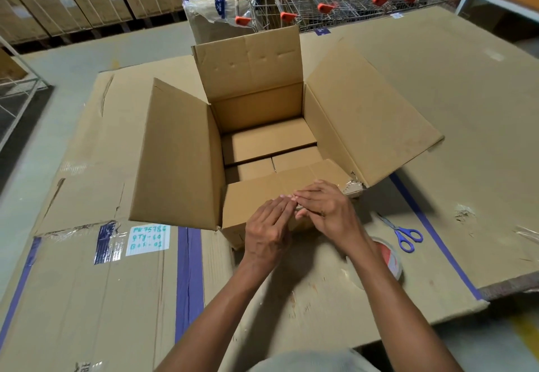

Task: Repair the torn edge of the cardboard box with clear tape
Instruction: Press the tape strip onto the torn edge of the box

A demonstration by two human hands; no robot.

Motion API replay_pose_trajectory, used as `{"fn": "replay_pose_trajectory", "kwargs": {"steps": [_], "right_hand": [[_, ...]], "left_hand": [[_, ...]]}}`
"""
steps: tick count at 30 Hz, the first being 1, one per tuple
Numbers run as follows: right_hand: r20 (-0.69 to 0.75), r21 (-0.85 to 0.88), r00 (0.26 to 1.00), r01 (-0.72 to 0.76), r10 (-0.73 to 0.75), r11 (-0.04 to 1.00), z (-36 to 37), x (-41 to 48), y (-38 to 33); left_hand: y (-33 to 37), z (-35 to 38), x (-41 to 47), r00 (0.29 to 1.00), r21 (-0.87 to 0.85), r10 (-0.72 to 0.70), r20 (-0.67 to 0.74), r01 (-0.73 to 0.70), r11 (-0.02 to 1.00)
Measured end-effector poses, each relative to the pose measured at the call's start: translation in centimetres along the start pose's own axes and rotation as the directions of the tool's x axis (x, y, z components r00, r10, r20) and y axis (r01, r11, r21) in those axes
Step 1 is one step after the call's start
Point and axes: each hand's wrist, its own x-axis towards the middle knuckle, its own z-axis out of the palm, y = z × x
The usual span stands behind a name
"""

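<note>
The cardboard box (262,126) stands open on flattened cardboard sheets (87,284), all four flaps splayed outward. Both hands meet over its near flap (256,193). The torn, taped corner (353,186) lies just right of the right hand (326,208). Tape roll (390,260) and scissors (404,233) lie near that wrist; left of the left hand (267,231) the sheet is bare. Fingers lie loosely extended, fingertips touching; whether they pinch tape is unclear.
</note>
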Motion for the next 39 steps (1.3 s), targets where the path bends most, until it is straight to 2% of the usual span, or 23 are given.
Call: {"fn": "replay_pose_trajectory", "kwargs": {"steps": [4, 8, 12, 17, 21, 24, 26, 27, 29, 33, 39], "right_hand": [[0.004, 0.019, 1.0, -0.025, 0.025, 1.0, -0.7, -0.2, 0.2], [-0.055, 0.006, 0.997, -0.062, 0.062, 0.998, -2.7, -0.9, 1.2], [-0.13, -0.048, 0.985, -0.117, 0.11, 0.992, -5.3, -2.2, 3.5], [-0.046, -0.089, 0.984, -0.177, 0.173, 0.98, -5.2, -2.3, 2.2], [0.062, 0.014, 0.997, -0.045, 0.044, 0.999, -1.2, -0.5, -2.2], [0.028, 0.022, 0.998, 0.055, -0.055, 0.998, 1.7, 0.0, -4.4], [-0.03, 0.004, 0.999, 0.036, -0.036, 0.999, 2.2, 0.1, -4.2], [-0.068, -0.013, 0.997, 0.022, -0.022, 1.0, 2.3, 0.0, -3.8], [-0.13, -0.061, 0.991, -0.017, 0.009, 0.998, 2.3, -0.1, -3.2], [-0.164, -0.102, 0.986, -0.029, 0.012, 0.994, 1.9, -0.6, -1.9], [-0.176, -0.106, 0.984, 0.012, -0.03, 0.994, 0.6, -0.8, -0.5]], "left_hand": [[-0.9, -1.4, 0.1, 0.99, -0.036, 0.051, 0.13, -0.047, 0.998], [-2.4, -3.5, -0.4, 0.998, -0.061, -0.047, 0.038, 0.049, 0.997], [-2.7, -4.6, -1.0, 0.993, -0.114, -0.078, 0.087, 0.088, 0.99], [-2.7, -4.8, -1.9, 0.971, -0.136, -0.238, -0.023, 0.233, 0.963], [-2.0, -4.5, -1.5, 0.945, -0.166, -0.327, 0.004, 0.323, 0.932], [-0.9, -5.2, -0.2, 0.874, -0.253, -0.485, 0.04, 0.478, 0.841], [-0.4, -5.7, 0.9, 0.794, -0.327, -0.592, 0.137, 0.601, 0.729], [-0.3, -5.9, 1.3, 0.778, -0.333, -0.602, 0.18, 0.624, 0.707], [-0.4, -6.2, 1.6, 0.802, -0.271, -0.559, 0.212, 0.597, 0.755], [-0.6, -5.8, 0.8, 0.844, -0.143, -0.498, 0.198, 0.528, 0.837], [-0.5, -5.2, 0.5, 0.852, -0.121, -0.51, 0.115, 0.522, 0.844]]}}
